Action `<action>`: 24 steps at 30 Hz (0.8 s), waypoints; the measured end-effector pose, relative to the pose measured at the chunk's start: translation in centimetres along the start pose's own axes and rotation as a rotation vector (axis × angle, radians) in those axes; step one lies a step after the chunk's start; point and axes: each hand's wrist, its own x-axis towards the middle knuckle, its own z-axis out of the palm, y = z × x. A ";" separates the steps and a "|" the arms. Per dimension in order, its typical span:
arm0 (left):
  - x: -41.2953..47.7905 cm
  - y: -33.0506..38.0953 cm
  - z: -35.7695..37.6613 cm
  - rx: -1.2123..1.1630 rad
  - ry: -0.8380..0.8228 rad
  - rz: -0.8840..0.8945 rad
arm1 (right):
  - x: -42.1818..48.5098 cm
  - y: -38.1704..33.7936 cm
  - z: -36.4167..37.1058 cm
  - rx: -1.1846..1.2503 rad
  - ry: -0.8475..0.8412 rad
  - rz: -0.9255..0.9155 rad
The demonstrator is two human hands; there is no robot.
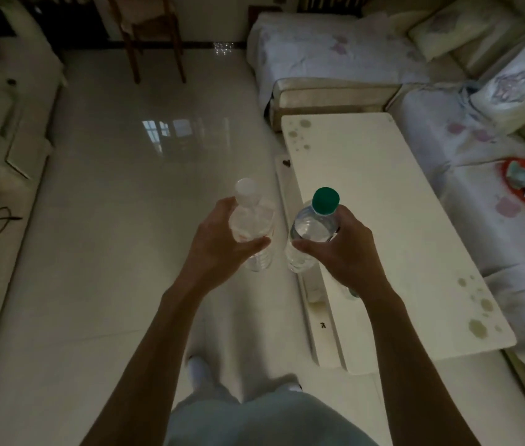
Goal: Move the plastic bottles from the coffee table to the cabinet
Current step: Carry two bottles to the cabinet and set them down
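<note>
Left hand (219, 243) wraps the white-capped bottle (252, 225), fingers curled round its body, thumb across the front. Right hand (340, 249) grips the green-capped bottle (314, 228) the same way. Both bottles upright, long axis near vertical, caps up and tipped slightly away from the person. Held side by side, just apart, white one over the floor (126, 220), green one over the bench (383, 204) near edge.

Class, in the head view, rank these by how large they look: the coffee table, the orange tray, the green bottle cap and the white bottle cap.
1. coffee table
2. orange tray
3. green bottle cap and white bottle cap: they look alike, so unranked.
</note>
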 end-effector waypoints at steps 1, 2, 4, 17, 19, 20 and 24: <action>0.2 -0.9 -1.3 -0.004 0.008 -0.002 | 0.3 -1.1 1.0 -0.011 -0.010 -0.009; 0.3 -1.7 -2.6 -0.007 0.014 -0.008 | 0.6 -2.2 2.0 -0.022 -0.017 -0.018; 0.6 -3.5 -5.4 -0.012 0.027 -0.019 | 1.4 -4.4 4.2 -0.042 -0.026 -0.041; 0.6 -10.6 -18.0 -0.049 0.154 -0.116 | 5.3 -15.5 14.9 0.008 -0.165 -0.109; 0.6 -11.3 -19.3 -0.041 0.190 -0.132 | 6.0 -16.6 15.9 -0.004 -0.179 -0.123; 0.7 -11.6 -19.8 -0.043 0.205 -0.139 | 6.4 -17.0 16.2 -0.011 -0.187 -0.134; 1.2 -12.3 -21.1 -0.050 0.252 -0.193 | 8.3 -18.3 17.7 -0.013 -0.220 -0.183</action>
